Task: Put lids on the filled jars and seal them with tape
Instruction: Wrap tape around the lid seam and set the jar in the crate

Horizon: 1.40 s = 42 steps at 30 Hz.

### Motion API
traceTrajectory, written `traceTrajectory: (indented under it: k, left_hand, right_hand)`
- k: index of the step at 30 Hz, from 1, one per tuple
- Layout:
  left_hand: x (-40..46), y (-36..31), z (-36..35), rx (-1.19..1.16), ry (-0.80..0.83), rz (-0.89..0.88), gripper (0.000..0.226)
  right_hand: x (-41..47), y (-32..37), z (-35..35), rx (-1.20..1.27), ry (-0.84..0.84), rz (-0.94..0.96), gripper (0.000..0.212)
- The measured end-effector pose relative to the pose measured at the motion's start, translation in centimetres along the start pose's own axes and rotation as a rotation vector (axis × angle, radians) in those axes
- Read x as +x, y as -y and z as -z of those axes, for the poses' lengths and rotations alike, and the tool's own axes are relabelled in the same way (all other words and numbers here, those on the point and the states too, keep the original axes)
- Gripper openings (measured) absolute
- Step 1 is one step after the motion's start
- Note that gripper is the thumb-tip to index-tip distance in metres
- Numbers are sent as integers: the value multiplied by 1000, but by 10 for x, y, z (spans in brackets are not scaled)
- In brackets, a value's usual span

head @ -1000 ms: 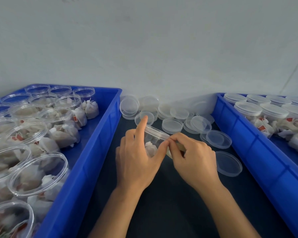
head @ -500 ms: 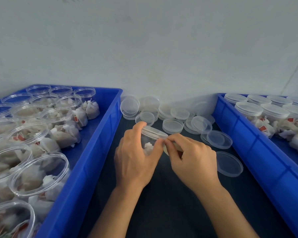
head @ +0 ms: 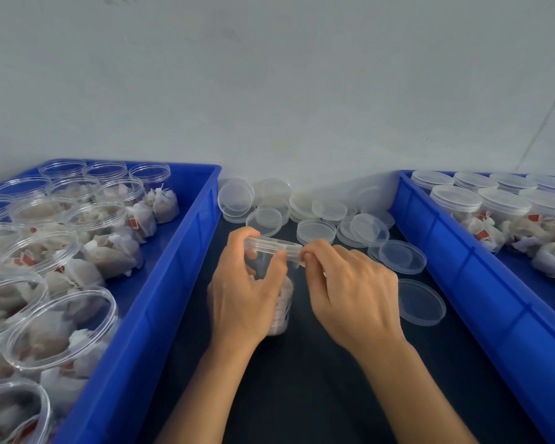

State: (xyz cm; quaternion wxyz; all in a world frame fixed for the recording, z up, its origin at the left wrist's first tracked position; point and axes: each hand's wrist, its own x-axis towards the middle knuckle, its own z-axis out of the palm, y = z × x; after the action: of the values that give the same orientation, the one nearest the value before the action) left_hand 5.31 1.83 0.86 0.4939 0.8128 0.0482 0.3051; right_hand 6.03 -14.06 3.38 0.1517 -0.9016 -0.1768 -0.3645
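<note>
While the pale wall (head: 269, 91) is filling the upper half of the view, two blue bins are flanking a dark table (head: 302, 395) below it. The left bin (head: 148, 315) is running off the frame's left and bottom edges, and the open jars (head: 61, 328) of white sachets inside it are getting cut off there, the nearest ones smeared by the lens. The right bin (head: 481, 299) is also leaving the frame at the right, carrying lidded jars (head: 455, 200) whose far rows are only partly showing. Between the bins, against the wall, loose clear lids (head: 321, 230) are lying heaped and overlapping; their edges are blending together, so counting them is not possible.

At the centre, just in front of the heap, the left hand (head: 244, 293) is wrapping around a clear jar (head: 281, 312), gripping its wall, with the thumb pressing near the rim. The jar is tilting, its mouth pointing away, and a lid (head: 273, 244) is sitting on it. Most of the jar's body is hiding behind the fingers. The right hand (head: 350, 293) is pinching something at the lid's right edge between thumb and forefinger; it is too transparent and too covered to tell whether it is tape.
</note>
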Motion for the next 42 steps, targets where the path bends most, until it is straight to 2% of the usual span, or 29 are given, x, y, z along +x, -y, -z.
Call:
traceTrajectory:
  k: [5,16,24,30,36,40,42]
  left_hand:
    - [-1,-3,-1,-23,13,40,45]
    - [0,-5,1,-171,90,121,42]
    - [1,-5,3,-253,174,140,31]
    - [3,-6,5,-341,236,145,36]
    - [3,-5,6,-411,324,144,42]
    - [4,-2,6,-377,368,129,42]
    - [6,0,7,-386,356,169,41]
  right_hand:
    - [2,-2,-3,-70,-14,-28,30]
    - [4,-5,-3,-76,96,-88,49]
    - [5,-7,2,-89,103,-79,50]
    - [5,-6,5,-66,163,-70,54]
    - [0,-15,4,59,294,-78,58]
    - [0,-20,7,195,430,-145,63]
    - [3,-19,8,319,491,-219,58]
